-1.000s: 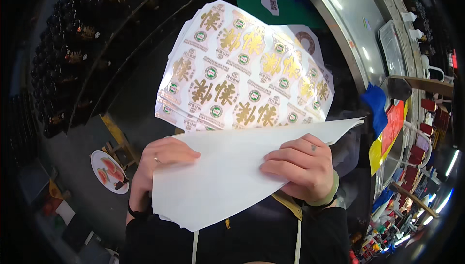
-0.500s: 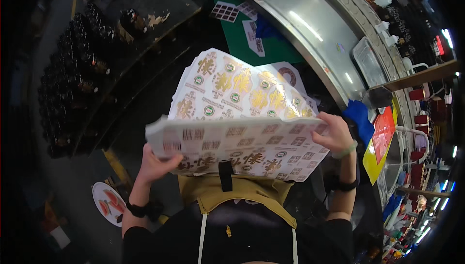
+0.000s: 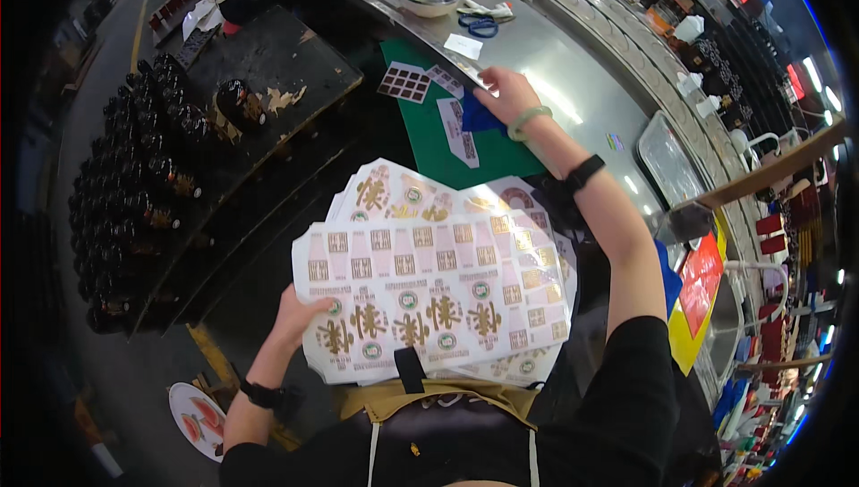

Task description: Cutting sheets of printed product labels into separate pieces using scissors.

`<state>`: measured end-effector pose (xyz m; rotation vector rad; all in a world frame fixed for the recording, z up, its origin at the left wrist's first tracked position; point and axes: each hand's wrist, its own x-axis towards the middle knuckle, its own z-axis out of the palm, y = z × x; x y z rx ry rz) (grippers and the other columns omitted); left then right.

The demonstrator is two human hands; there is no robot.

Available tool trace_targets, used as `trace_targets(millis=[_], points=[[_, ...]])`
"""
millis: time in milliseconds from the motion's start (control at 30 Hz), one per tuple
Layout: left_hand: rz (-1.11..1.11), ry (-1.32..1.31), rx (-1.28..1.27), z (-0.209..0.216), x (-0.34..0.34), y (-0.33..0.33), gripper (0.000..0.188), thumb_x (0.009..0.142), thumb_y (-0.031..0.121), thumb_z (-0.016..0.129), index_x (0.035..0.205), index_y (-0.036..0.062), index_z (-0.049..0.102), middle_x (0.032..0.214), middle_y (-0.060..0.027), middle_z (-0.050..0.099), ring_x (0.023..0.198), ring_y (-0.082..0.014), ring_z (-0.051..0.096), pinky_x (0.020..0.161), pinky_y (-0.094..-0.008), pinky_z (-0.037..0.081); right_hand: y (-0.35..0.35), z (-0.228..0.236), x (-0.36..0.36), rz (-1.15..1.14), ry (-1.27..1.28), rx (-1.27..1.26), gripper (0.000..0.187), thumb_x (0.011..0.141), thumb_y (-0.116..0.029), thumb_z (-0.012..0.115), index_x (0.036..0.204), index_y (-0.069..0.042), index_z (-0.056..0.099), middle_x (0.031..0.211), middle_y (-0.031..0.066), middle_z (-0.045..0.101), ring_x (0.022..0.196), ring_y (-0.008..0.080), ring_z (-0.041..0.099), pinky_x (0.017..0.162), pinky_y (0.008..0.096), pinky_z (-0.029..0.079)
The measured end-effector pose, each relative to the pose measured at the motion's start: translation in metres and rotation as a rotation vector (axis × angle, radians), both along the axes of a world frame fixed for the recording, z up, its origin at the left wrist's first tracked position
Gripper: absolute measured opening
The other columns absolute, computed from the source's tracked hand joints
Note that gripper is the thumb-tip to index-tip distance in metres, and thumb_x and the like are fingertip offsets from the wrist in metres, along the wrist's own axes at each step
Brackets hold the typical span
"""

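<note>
Left hand (image 3: pixel 298 313) grips printed sheets (image 3: pixel 425 295) at their left edge; right hand (image 3: pixel 509 96) is near blue material (image 3: pixel 484 119), grasp undeterminable.

Right hand (image 3: pixel 508 98) stretched forward (elbow (image 3: pixel 637 244) bent); left hand (image 3: pixel 297 313) low, thumb (image 3: pixel 318 305) inward.

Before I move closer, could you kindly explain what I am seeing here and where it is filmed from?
There is no machine: a person works with bare hands, seen from above through a wide fisheye camera worn on the head, so edges bend. The left hand holds the printed sheets by their left side, thumb on top. The right hand is out by the blue cloth; I cannot tell whether they touch. On the steel counter sit a metal bowl and scissors.
</note>
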<state>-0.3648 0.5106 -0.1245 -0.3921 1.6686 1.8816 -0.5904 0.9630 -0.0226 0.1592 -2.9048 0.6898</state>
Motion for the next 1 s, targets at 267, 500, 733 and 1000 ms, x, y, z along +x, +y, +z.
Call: trace_targets(millis=[267, 500, 733, 1000], points=[[-0.003, -0.066, -0.033, 0.002, -0.006, 0.007, 0.046, 0.074, -0.009, 0.068, 0.118, -0.0049, 0.055, 0.111, -0.0139, 0.066, 0.096, -0.0217, 0.066, 0.085, -0.0348, 0.054, 0.03, -0.024, -0.159, -0.18, 0.0, 0.249, 0.054, 0.092, -0.046, 0.048, 0.135, -0.014, 0.051, 0.133, 0.0156, 0.055, 0.122, 0.0315, 0.053, 0.099, 0.043, 0.043], [0.058, -0.094, 0.004, 0.008, -0.006, 0.008, 0.044, 0.075, -0.007, 0.069, 0.117, -0.0051, 0.056, 0.11, -0.0143, 0.066, 0.097, -0.0215, 0.066, 0.085, -0.0352, 0.054, 0.053, 0.005, -0.173, -0.337, -0.2, 0.409, 0.057, 0.092, -0.056, 0.043, 0.116, -0.011, 0.066, 0.117, 0.019, 0.065, 0.111, 0.0335, 0.061, 0.093, 0.0427, 0.048], [0.071, -0.024, -0.038, 0.004, -0.004, 0.005, 0.061, 0.073, -0.005, 0.071, 0.127, -0.0053, 0.042, 0.117, -0.0148, 0.059, 0.105, -0.0224, 0.062, 0.09, -0.0365, 0.052, 0.098, 0.009, -0.143, -0.558, -0.463, 0.351, 0.036, 0.074, -0.031, 0.072, 0.094, -0.001, 0.07, 0.087, 0.0125, 0.071, 0.076, 0.0252, 0.07, 0.068, 0.0363, 0.055], [-0.091, 0.946, -0.864, 0.047, -0.068, 0.034, 0.078, 0.066, 0.005, 0.068, 0.138, 0.0028, 0.037, 0.126, -0.0186, 0.045, 0.124, -0.0331, 0.042, 0.106, -0.0416, 0.034, 0.12, 0.014, -0.062, -0.599, -0.238, -0.104, 0.043, 0.078, -0.034, 0.063, 0.079, 0.009, 0.065, 0.068, 0.0141, 0.063, 0.059, 0.0252, 0.061, 0.057, 0.0386, 0.047]])
